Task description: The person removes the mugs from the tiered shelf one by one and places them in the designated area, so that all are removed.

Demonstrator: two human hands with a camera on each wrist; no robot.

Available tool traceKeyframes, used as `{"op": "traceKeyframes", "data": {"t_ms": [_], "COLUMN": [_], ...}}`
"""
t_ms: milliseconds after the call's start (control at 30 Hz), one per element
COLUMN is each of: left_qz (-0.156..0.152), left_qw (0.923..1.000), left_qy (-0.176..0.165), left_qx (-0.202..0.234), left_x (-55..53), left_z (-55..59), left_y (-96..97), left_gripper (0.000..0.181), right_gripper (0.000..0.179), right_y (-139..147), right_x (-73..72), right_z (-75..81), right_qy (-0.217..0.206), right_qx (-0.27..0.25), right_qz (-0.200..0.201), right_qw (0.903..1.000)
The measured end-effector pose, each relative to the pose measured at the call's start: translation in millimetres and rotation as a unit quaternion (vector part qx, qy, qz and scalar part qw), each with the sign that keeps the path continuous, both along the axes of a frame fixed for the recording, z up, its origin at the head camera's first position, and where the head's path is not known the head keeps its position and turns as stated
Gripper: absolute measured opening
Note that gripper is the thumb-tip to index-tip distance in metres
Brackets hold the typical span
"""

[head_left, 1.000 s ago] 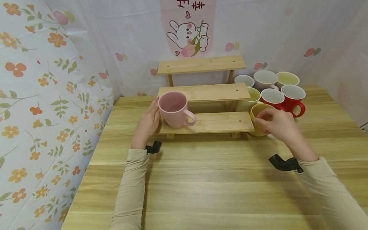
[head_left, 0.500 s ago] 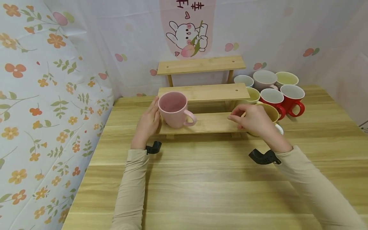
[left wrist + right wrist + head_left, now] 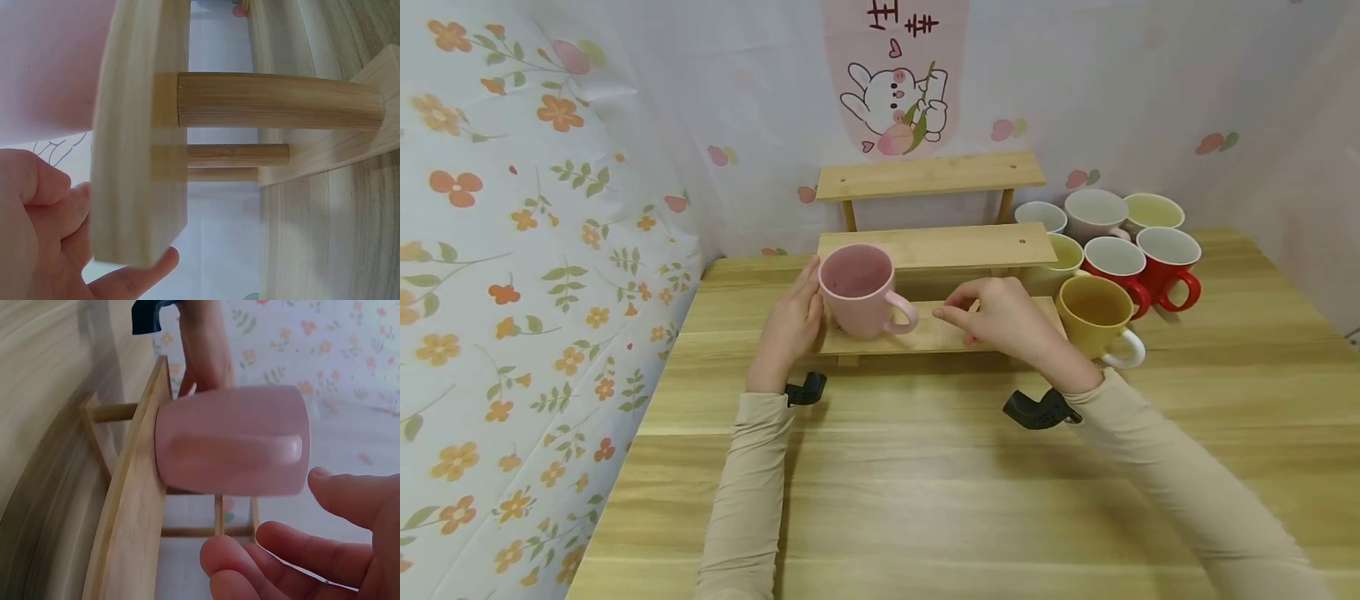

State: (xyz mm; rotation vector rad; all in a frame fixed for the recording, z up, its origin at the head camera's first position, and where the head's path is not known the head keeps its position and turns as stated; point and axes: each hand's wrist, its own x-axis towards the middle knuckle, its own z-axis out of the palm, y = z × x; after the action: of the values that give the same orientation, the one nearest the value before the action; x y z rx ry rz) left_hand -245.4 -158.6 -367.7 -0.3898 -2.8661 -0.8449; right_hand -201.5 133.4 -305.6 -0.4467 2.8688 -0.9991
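A pink mug point(image 3: 853, 308) stands upright at the left end of the lowest step of a bamboo riser shelf point(image 3: 947, 329), its handle turned to the right. My left hand point(image 3: 786, 325) rests beside that end, fingers fairly straight along the mug and board. In the left wrist view, fingers show on both sides of the board point(image 3: 128, 156). My right hand point(image 3: 1003, 312) hovers over the same step, a short way right of the mug's handle, with nothing in its fingers. The right wrist view shows its thumb and loosely bent fingers apart, near the mug point(image 3: 231, 444).
Right of the shelf stands a yellow mug point(image 3: 1078, 333) with a white handle. Behind it are several more mugs, among them a red mug point(image 3: 1157, 279). The upper steps point(image 3: 936, 246) rise behind the pink mug, close to a printed cloth backdrop point(image 3: 752, 100).
My right hand has come away from the yellow mug and moved left over the lowest step toward the pink mug. The left hand and pink mug stay put.
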Motion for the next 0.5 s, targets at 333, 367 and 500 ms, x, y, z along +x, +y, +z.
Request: {"op": "traceKeyframes", "data": {"t_ms": [333,367,500], "left_qz": [0.002,0.001,0.0], "left_qw": [1.0,1.0,0.9999], "left_qy": [0.002,0.004,0.011], "left_qx": [0.003,0.004,0.003], "left_x": [2.3,1.9,0.6], "left_z": [-2.0,-1.9,-2.0], "left_y": [0.7,0.8,1.0], "left_gripper": [0.048,0.048,0.048], "right_gripper": [0.024,0.023,0.022], "right_y": [-33,-36,-44], "right_x": [-1.7,-2.1,-4.0], "right_z": [5.1,5.0,3.0], "right_qy": [0.018,0.023,0.032], "right_qx": [-0.028,-0.027,-0.035], "right_qz": [0.035,0.035,0.044], "right_qw": [0.9988,0.9987,0.9979]}}
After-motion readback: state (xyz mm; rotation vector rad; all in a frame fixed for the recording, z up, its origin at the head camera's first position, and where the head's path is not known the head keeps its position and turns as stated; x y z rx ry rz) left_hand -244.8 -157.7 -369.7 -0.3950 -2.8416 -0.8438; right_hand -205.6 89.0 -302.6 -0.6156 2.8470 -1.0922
